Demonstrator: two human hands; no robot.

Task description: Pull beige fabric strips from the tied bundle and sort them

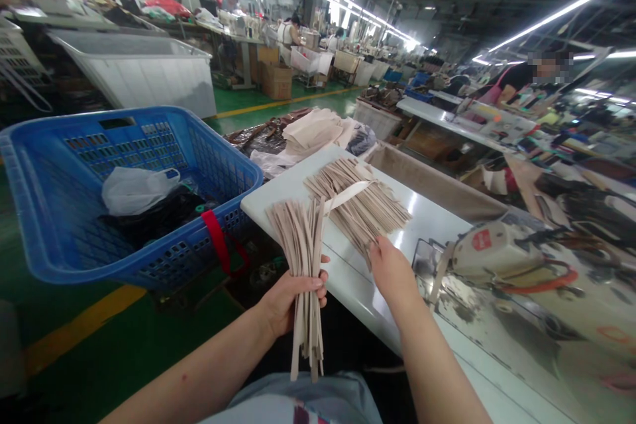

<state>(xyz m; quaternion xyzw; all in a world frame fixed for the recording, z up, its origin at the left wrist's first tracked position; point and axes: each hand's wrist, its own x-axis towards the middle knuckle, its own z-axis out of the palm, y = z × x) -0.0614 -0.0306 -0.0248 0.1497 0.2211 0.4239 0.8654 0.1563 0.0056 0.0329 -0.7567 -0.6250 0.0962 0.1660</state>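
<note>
My left hand (pixel 301 295) is wrapped round a bundle of beige fabric strips (pixel 304 238), held upright over my lap in front of the table's edge. A larger pile of the same strips (pixel 365 202) lies on the white sewing table (pixel 268 202), with a pale band (pixel 350 193) across it. At the near end of that pile, my right hand (pixel 390 268) is closed with its fingertips on the strip ends. How many strips it pinches is hidden.
A sewing machine (pixel 501 252) stands on the table at right. At left is a blue plastic basket (pixel 218 152) with bags inside. Behind are a white bin (pixel 149 73), stacked beige fabric (pixel 318 129) and a cardboard box (pixel 276 81). A person (pixel 511 83) bends over a table at right.
</note>
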